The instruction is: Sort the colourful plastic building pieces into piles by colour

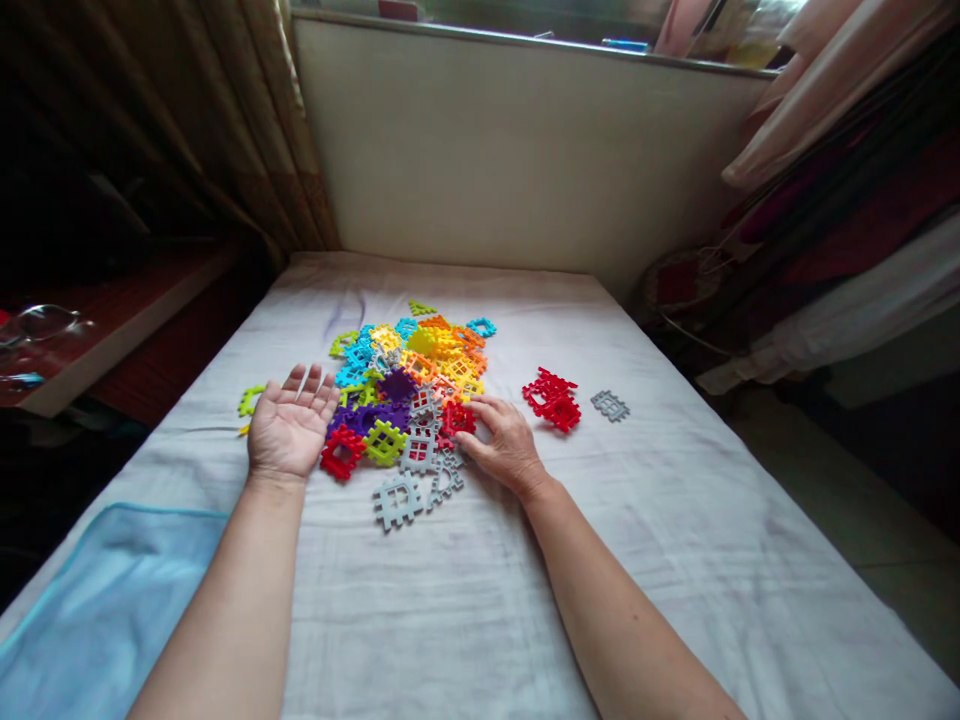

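Note:
A heap of colourful notched plastic building tiles [427, 360] is spread over the white sheet. At the heap's left side my left hand [291, 425] is palm up with its fingers stretched, holding nothing. A red tile [343, 452] lies close to its wrist side. My right hand [506, 442] reaches in at the heap's right edge, its thumb and fingers closed on a red tile [454, 420] among grey ones. Nearer to me lie loose grey tiles [397, 500]. Right of that hand are a small group of red tiles [553, 400] and a single grey tile [611, 405].
A light blue cloth [112, 610] covers the near left corner of the bed [420, 640]. Beyond the far edge rises a pale wall panel [510, 150]. Curtains [217, 120] hang at left, clothes [862, 200] at right. Eyeglasses [49, 322] rest on a brown surface at left.

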### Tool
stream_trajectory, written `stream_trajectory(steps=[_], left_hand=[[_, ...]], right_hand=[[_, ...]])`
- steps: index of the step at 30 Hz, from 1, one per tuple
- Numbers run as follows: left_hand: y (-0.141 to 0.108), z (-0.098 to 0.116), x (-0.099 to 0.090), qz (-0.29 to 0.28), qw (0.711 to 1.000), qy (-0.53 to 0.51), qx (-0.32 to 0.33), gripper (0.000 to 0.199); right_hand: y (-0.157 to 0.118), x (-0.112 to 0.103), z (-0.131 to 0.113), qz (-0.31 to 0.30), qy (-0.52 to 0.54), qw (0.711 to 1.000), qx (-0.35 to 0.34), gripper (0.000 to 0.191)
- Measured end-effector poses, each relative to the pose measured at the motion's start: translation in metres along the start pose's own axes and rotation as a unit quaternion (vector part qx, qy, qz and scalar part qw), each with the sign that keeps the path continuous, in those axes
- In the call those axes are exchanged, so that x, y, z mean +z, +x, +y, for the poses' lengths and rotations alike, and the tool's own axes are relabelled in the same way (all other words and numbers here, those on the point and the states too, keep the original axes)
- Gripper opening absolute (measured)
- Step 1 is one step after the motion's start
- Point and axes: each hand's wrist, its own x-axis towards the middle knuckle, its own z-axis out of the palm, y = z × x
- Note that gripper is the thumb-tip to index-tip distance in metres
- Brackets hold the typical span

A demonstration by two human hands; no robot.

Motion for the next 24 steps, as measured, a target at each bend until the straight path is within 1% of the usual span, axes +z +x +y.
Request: stream_trajectory(steps=[3,5,8,12,16,18,20,22,24], left_hand=[[0.001,-0.001,-0.001,0.001,1.000,0.002,0.004,0.026],[0.002,-0.002,-0.002,-0.001,1.000,0.007,0.004,0.026],[0.002,-0.002,-0.002,-0.002,1.000,0.011,0.005,0.026],[0.002,-0.002,-0.001,-0.002,1.000,0.016,0.008,0.026],[0.001,-0.002,-0.001,0.001,1.000,0.019,0.010,0.025],[0.001,-0.002,0.000,0.003,1.000,0.018,0.009,0.025],[0.000,-0.001,0.001,0.007,1.000,0.016,0.007,0.024],[-0.001,-0.001,0.002,0.010,1.000,0.015,0.005,0.024],[-0.001,-0.001,0.002,0.011,1.000,0.015,0.005,0.025]], right_hand=[[-0.002,0.002,-0.002,-0.012,-0.009,1.000,-0.016,0.041],[-0.002,0.003,-0.001,-0.010,-0.009,1.000,-0.022,0.040],[-0.002,0.004,0.001,0.008,-0.007,1.000,-0.026,0.036],[0.000,0.003,-0.001,0.046,-0.012,0.999,-0.020,0.033],[0.006,-0.012,-0.001,0.094,-0.068,0.993,-0.005,0.031],[0.010,-0.025,0.003,0.122,-0.112,0.986,0.013,0.032],[0.013,-0.036,0.012,0.143,-0.157,0.976,0.046,0.032],[0.013,-0.044,0.023,0.150,-0.192,0.966,0.086,0.030],[0.011,-0.048,0.031,0.141,-0.214,0.959,0.121,0.027]])
